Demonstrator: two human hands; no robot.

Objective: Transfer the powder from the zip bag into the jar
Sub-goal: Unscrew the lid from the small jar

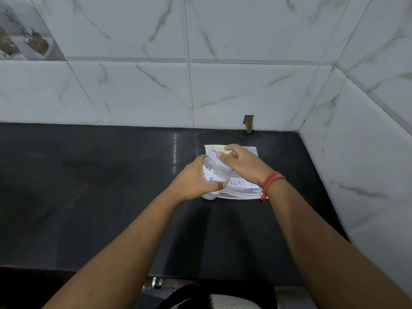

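Left hand [196, 181]: wrapped around the body of the jar [215, 175], just left of frame centre; fingers closed on its clear wall, thumb across the paper label
Jar: tilted, long axis running from lower left to upper right, base toward the counter [89, 186], lid [219, 160] uppermost; some powder seems to sit in the base
Lid: on the jar, not yet off
Right hand [242, 163]: right of the jar, fingers curled over the lid; looks like an unscrewing grip, though the contact under the palm is hidden
Bag [243, 188]: flat on the counter, directly under and right of both hands; handwritten side up; whether it is sealed I cannot tell
Key relation: lid lies up-right of the left grip, nearest the right hand; the bag is nearer the right hand too
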